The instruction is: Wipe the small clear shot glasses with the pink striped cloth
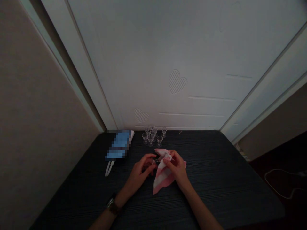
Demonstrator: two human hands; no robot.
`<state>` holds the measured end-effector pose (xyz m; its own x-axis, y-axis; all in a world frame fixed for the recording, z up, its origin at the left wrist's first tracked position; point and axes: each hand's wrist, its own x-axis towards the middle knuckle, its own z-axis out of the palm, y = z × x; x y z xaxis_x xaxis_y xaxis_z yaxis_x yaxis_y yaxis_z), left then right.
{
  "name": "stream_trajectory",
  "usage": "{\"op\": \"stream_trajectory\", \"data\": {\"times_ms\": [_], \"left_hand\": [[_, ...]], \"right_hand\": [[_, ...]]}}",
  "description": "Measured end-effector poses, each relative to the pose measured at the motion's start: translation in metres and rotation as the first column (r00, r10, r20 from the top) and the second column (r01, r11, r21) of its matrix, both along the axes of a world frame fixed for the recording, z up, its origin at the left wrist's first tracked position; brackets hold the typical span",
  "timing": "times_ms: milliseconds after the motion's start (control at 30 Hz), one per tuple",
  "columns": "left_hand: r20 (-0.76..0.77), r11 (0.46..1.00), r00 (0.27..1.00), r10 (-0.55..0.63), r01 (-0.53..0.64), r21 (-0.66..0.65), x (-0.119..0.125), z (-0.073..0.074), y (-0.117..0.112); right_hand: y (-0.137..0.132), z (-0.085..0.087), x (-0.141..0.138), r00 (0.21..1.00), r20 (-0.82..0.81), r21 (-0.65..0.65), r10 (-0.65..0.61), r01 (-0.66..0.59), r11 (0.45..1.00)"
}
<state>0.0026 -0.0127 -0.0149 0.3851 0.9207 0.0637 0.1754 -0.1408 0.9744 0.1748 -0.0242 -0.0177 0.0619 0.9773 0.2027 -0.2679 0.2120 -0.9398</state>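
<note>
Between my two hands a small clear stemmed glass [156,160] lies tilted on its side above the dark table. The fingers of my left hand [144,167] are wrapped round one end of it. My right hand [176,164] pinches a pink and white cloth [165,175], bunched at the glass's other end. The rest of the cloth hangs down toward the table. That end of the glass is partly hidden by the cloth and fingers. Beyond my hands, several more small clear glasses [150,138] stand upright in a cluster near the back edge.
A device with a blurred blue screen [118,145] lies at the left back of the dark table [216,179], with a white strap [109,168] at its near end. A white panel [203,64] with heart patterns rises behind the table. A pale cable [278,188] runs at the right.
</note>
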Motion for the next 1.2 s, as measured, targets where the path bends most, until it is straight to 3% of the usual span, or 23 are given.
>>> {"op": "stream_trajectory", "data": {"times_ms": [467,767,1200], "left_hand": [[-0.036,0.998,0.999,-0.013,0.015,0.057,-0.0020,0.0015,0.0009],[0.000,0.998,0.998,0.058,-0.058,0.015,0.0001,0.0047,-0.0001],[0.033,0.989,0.991,0.128,-0.130,0.072,-0.0004,0.0065,-0.0024]], "right_hand": [[0.0017,-0.0038,-0.0003,1.000,0.018,0.007,-0.003,0.003,1.000],[-0.0009,0.0000,0.0012,0.999,0.037,-0.004,0.002,-0.002,1.000],[0.0010,-0.0022,0.0008,0.987,0.147,-0.031,-0.060,0.065,0.997]]}}
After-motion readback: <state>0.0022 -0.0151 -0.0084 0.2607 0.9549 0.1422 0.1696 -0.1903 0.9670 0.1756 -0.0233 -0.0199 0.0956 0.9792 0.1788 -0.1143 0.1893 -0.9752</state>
